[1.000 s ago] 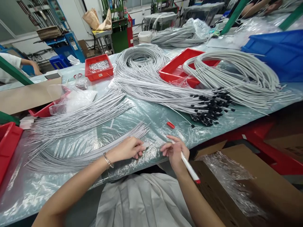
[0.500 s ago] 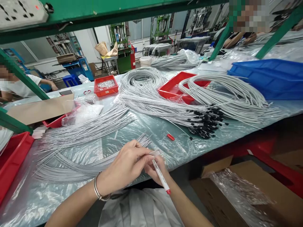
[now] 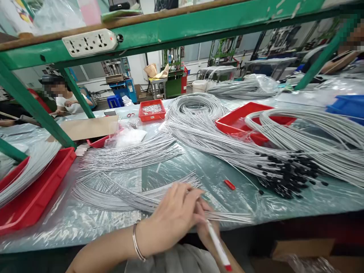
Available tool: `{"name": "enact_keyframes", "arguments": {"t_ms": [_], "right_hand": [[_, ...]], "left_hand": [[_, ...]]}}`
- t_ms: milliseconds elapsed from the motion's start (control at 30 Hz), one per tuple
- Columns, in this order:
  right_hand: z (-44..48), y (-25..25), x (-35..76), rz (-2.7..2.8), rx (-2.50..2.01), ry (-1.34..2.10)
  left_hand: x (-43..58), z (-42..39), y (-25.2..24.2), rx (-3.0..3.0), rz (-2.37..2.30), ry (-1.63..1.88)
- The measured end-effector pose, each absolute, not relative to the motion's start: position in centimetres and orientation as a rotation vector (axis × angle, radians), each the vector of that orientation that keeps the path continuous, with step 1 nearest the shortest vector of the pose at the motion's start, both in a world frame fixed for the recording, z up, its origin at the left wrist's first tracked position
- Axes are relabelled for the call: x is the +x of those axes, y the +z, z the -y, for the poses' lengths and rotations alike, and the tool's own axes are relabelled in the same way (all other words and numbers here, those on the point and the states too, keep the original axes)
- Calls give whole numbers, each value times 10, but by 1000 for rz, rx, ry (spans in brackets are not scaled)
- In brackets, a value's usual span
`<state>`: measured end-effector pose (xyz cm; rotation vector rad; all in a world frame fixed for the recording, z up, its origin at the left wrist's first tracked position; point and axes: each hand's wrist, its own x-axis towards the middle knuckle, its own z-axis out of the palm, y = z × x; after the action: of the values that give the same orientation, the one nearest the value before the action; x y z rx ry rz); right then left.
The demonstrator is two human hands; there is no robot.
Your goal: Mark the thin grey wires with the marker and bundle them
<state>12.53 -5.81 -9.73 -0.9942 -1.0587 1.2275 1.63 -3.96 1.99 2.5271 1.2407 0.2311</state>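
Observation:
A white marker pen (image 3: 217, 244) with a red end slants down from between my hands, its upper part hidden by fingers. My right hand (image 3: 209, 225) is closed around it, partly covered by the other hand. My left hand (image 3: 178, 208), with a bracelet at the wrist, lies over it with fingers bent and pressed together on a small bunch of thin white wires (image 3: 231, 216). These wires stick out rightward past the fingers. A red pen cap (image 3: 229, 184) lies on the table beyond. Behind my left hand, more loose grey-white wires (image 3: 113, 195) spread leftward.
Large wire bundles (image 3: 196, 117) cross the plastic-covered table (image 3: 159, 170), one ending in black tips (image 3: 287, 172). Red trays (image 3: 36, 193) stand left, a red bin of small metal parts (image 3: 152, 110) behind. A green shelf frame (image 3: 170, 28) spans above. Other people sit at far left and far right.
The view has swung left and up. My hands have come closer together, and the bunch of wires now extends to the right of them. The marker stays in my right hand.

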Motion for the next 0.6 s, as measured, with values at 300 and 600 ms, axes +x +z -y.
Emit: {"name": "enact_keyframes", "arguments": {"t_ms": [300,600], "right_hand": [[45,-110,143,462,-819,1507],[56,-163,145,681,-788,1608]], "left_hand": [[-57,23,30,2116,-1159,-448],[-73,-32,82,2543,-1698,-586]]}}
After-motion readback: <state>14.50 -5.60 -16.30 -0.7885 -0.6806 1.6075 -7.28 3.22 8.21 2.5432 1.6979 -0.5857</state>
